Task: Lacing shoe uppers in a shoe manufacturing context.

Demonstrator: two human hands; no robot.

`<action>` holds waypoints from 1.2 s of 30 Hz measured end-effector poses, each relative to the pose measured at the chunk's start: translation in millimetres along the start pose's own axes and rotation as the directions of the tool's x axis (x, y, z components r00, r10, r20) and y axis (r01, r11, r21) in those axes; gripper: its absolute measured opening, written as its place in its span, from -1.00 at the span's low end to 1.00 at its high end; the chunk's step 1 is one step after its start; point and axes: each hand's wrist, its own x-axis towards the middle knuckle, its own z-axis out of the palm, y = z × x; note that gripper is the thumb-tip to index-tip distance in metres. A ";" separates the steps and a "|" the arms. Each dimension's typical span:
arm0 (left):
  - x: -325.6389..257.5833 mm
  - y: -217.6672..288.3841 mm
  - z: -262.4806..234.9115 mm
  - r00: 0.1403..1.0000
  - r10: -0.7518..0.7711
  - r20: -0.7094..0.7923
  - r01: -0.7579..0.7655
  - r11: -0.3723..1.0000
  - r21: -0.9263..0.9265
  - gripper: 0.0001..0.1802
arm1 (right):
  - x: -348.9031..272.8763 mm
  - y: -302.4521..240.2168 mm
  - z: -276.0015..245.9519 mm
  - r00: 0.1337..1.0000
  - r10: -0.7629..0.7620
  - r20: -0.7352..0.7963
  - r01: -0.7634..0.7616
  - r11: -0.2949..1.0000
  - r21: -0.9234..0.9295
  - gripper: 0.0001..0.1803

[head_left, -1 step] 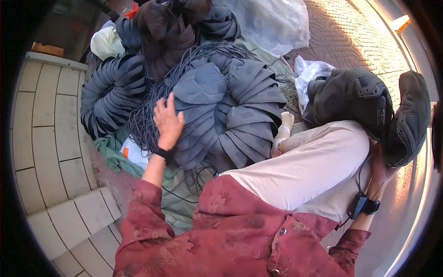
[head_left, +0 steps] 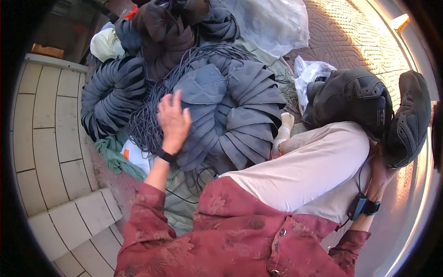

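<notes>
My left hand (head_left: 173, 121) is open, its fingers spread and slightly blurred. It is over the left side of a big ring of overlapping grey shoe uppers (head_left: 249, 117); whether it touches them I cannot tell. A bundle of thin grey laces (head_left: 142, 127) spreads beside and behind that ring. At the far right, my right hand (head_left: 381, 173) is closed on the lower end of a black shoe upper (head_left: 408, 122), which points upward. The fingers of this hand are mostly hidden behind the upper. Another black upper (head_left: 348, 99) is beside it, just beyond my knee.
A smaller ring of dark uppers (head_left: 110, 99) lies on the left, with brown uppers (head_left: 168, 44) behind. Clear plastic sheeting (head_left: 272, 23) and a plastic bag (head_left: 314, 76) lie farther back. A tiled ledge (head_left: 48, 120) borders the left. A dark cable (head_left: 182, 197) runs near my lap.
My left hand has shifted slightly right and turned, its thumb now farther out from the fingers. My right hand and the black upper stay where they were.
</notes>
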 end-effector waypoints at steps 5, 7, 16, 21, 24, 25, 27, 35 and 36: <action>-10.2 66.8 116.3 0.981 0.136 0.137 -0.030 0.810 -0.585 -0.70 | -8.0 -27.8 2.2 0.995 0.100 -0.024 -0.090 0.961 0.260 -0.52; -12.2 38.9 199.2 0.974 0.007 0.226 0.119 0.833 -0.540 -0.78 | -10.9 -25.0 2.7 0.995 0.097 -0.014 -0.088 0.948 0.305 -0.53; 23.4 48.4 203.9 0.564 -0.159 0.810 0.784 -0.205 -0.586 -0.27 | -19.3 46.8 -2.5 0.988 0.076 0.135 -0.104 0.970 0.218 -0.65; 41.1 52.0 175.6 0.561 -0.256 0.787 0.672 -0.414 -0.614 -0.26 | -11.2 85.7 4.2 0.869 -0.075 0.490 -0.467 -0.455 0.758 -0.57; 43.4 36.2 161.2 0.610 -0.287 0.739 0.641 -0.370 -0.673 -0.23 | -10.7 89.8 -0.5 0.856 -0.036 0.516 -0.458 -0.519 0.722 -0.55; 45.7 22.1 157.8 0.632 -0.301 0.714 0.627 -0.341 -0.700 -0.22 | -13.4 79.7 -0.2 0.848 -0.031 0.529 -0.465 -0.521 0.715 -0.55; 63.5 4.7 149.6 0.680 -0.275 0.680 0.592 -0.341 -0.730 -0.21 | -20.0 62.0 -14.9 0.926 0.250 0.284 -0.358 0.822 0.443 -0.55; 129.1 -26.0 173.1 0.619 -0.409 0.671 0.633 -0.246 -0.734 -0.38 | 0.9 103.9 -6.5 0.818 0.030 0.575 -0.414 -0.662 0.624 -0.51; 137.7 -26.3 172.6 0.618 -0.390 0.683 0.626 -0.282 -0.727 -0.44 | 3.5 100.6 -11.4 0.813 0.037 0.581 -0.432 -0.629 0.646 -0.51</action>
